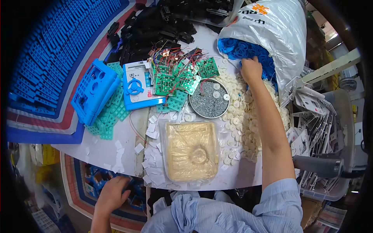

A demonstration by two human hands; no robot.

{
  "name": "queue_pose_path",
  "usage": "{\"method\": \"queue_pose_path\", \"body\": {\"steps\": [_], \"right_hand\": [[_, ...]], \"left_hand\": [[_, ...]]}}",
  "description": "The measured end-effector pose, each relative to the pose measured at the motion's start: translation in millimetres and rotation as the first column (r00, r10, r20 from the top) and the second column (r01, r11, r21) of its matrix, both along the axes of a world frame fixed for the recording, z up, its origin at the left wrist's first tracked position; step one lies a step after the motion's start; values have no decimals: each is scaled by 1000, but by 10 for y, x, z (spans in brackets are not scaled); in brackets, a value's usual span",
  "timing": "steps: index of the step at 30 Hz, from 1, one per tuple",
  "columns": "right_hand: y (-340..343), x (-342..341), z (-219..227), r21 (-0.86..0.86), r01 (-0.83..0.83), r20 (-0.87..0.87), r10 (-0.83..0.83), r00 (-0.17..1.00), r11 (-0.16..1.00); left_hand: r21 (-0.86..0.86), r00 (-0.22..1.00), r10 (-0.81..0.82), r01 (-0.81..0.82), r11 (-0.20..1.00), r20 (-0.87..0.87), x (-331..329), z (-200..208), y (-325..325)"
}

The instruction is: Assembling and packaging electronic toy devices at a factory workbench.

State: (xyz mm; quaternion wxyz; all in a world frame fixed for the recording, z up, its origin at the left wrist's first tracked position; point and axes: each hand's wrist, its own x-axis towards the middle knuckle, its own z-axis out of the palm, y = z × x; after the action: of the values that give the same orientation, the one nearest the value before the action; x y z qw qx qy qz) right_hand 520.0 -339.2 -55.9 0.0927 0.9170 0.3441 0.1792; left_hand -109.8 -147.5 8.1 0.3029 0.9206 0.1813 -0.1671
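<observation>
My right hand (251, 70) reaches into the mouth of a white woven sack (278, 35) at the back right. Its fingers are curled among blue ring-shaped plastic parts (248, 50); the fingertips and anything between them are hidden. At the lower left, my left hand (113, 193) hangs over a striped bin (75, 190) of blue parts below the table edge, fingers apart and holding nothing I can see. Between my arms a yellowish plastic-wrapped square pad (191, 151) lies on the table.
Behind the pad are a bowl of small metal screws (208, 106), wired green circuit boards (167, 79) and a blue-and-white toy housing with a steering wheel (136, 87). Cream plastic discs (239, 116) spread under my right arm. Stacked blue housings (50, 58) fill the left; white panels (311, 116) crowd the right.
</observation>
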Motion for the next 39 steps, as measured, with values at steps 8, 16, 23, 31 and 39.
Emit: {"method": "queue_pose_path", "body": {"steps": [8,16,23,31,39], "right_hand": [[31,-736,471,636,-241,-102,389,916,733],[-634,-2829,668,575,-657,-421,865,273,487],[-666,-2817,517,516,-751,-403,890,213,413],[-694,-3023,482,516,-660,-437,831,346,546],[-684,-2924,447,454,-720,-333,850,409,525]], "left_hand": [[-120,902,-303,353,928,308,997,501,-348],[-21,697,-159,242,970,699,1514,-57,-644],[150,666,-399,400,904,630,1695,-436,-842],[176,665,-383,358,917,642,1671,-448,-831],[200,658,-419,384,902,626,1692,-370,-784]]}}
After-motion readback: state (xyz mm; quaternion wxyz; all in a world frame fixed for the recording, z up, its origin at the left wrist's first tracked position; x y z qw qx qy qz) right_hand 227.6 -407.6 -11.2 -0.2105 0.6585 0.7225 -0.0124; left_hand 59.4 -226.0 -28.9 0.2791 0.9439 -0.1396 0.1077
